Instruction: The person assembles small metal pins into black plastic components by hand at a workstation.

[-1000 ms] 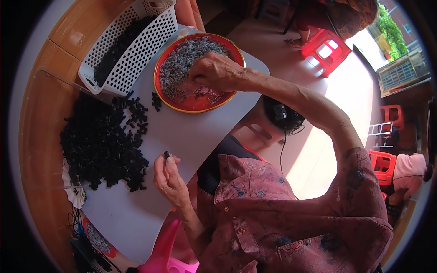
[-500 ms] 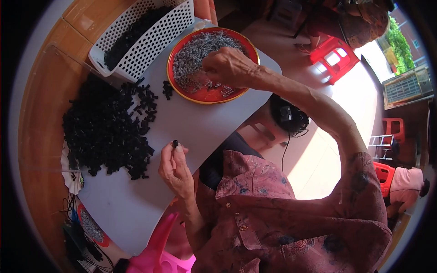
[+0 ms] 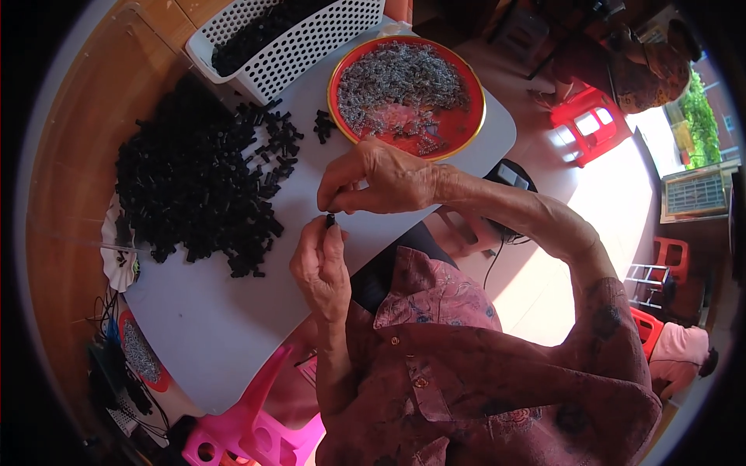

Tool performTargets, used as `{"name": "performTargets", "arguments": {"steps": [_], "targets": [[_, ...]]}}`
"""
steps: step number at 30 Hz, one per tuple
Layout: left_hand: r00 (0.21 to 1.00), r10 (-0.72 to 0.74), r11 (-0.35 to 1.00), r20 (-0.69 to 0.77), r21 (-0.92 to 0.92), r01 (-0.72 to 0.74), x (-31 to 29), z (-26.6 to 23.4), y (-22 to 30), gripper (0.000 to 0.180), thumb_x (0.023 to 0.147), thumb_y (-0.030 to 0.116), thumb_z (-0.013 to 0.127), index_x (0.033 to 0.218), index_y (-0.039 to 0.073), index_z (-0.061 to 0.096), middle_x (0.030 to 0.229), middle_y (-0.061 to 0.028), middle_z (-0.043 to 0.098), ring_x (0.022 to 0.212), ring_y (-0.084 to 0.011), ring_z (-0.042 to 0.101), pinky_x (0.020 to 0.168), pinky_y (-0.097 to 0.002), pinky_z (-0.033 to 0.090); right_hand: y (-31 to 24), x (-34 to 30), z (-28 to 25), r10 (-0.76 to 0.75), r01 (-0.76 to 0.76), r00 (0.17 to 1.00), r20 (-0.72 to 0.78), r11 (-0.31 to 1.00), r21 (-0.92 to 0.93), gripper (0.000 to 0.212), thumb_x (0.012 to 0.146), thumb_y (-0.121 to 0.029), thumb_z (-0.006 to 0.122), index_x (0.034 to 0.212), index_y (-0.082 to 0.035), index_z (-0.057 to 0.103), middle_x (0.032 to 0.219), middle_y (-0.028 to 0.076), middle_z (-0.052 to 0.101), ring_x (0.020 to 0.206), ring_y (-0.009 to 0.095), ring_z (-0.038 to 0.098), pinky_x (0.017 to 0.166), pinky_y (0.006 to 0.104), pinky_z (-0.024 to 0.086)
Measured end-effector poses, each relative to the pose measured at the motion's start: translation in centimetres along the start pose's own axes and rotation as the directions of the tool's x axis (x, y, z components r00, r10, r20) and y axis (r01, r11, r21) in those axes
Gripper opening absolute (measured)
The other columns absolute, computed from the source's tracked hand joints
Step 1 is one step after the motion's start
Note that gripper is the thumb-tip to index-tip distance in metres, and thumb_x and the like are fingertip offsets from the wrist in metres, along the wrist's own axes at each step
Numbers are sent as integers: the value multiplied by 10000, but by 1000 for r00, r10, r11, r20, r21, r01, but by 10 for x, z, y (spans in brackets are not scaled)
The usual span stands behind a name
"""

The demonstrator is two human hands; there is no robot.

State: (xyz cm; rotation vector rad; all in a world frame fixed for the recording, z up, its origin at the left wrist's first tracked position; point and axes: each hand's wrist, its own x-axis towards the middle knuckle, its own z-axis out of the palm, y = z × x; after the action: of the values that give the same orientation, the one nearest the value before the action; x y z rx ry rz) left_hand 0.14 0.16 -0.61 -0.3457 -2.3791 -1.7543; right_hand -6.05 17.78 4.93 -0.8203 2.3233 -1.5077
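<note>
My left hand [image 3: 320, 272] holds a short black plastic tube [image 3: 331, 220] upright between thumb and fingertips. Just above its top end, my right hand [image 3: 381, 182] is closed in a pinch; whatever lies between those fingertips is too small to make out. Beyond the right hand, a round red tray [image 3: 460, 132] with a yellow rim carries many small silvery pieces [image 3: 400, 78], heaped toward its far side. To the left, a big pile of similar black tubes [image 3: 198, 186] spreads over the pale table [image 3: 202, 334].
A white perforated basket [image 3: 291, 66] of black parts stands at the table's far edge. Low on the left are a second red tray of silvery pieces [image 3: 141, 353] and cables. A pink stool [image 3: 268, 435] is below the table; red stools and two people are at the right.
My right hand has come from the tray of silvery pieces to the top of the black tube. My left hand still holds the tube. The whole view has shifted slightly.
</note>
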Motion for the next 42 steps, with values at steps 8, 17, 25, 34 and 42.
{"name": "performTargets", "arguments": {"steps": [8,17,25,34,42], "targets": [[1000,-11,999,-3,-31,11,-1,0,1,162,936,120,507,988,-19,571,728,-96,600,663,-185,571,627,-302,461,2,0,9,-69,67,996,-55,997,-36,96,809,-50,633,897,-34,667,815,44,668,726,136,642,654,267,498],[993,-121,974,-18,-198,115,-3,-5,4,191,940,150,506,961,-25,578,749,-62,598,689,-144,551,654,-269,440,4,6,23,-18,20,990,-138,1000,8,88,820,-107,667,847,-24,663,707,58,633,630,125,607,578,271,466],[987,-152,959,-45,-247,137,-3,-5,3,155,930,105,526,977,-33,581,745,-55,584,708,-120,532,662,-245,435,31,88,0,-407,249,885,-225,823,-511,91,782,-65,615,847,-12,650,804,116,613,710,301,618,632,373,498],[997,-77,948,-19,-312,67,-4,-4,2,148,927,97,518,961,-33,580,707,-56,575,660,-112,524,608,-245,428,41,125,1,-246,288,952,183,511,-810,110,705,-56,576,796,-39,635,769,117,585,741,346,612,652,430,506],[986,-167,945,-25,-288,153,-3,-5,-1,175,932,117,525,998,-36,582,763,-50,594,702,-111,539,642,-245,438,5,64,10,116,-95,976,-182,988,120,146,797,-97,638,894,-2,691,673,31,643,627,56,599,570,208,473]]}}
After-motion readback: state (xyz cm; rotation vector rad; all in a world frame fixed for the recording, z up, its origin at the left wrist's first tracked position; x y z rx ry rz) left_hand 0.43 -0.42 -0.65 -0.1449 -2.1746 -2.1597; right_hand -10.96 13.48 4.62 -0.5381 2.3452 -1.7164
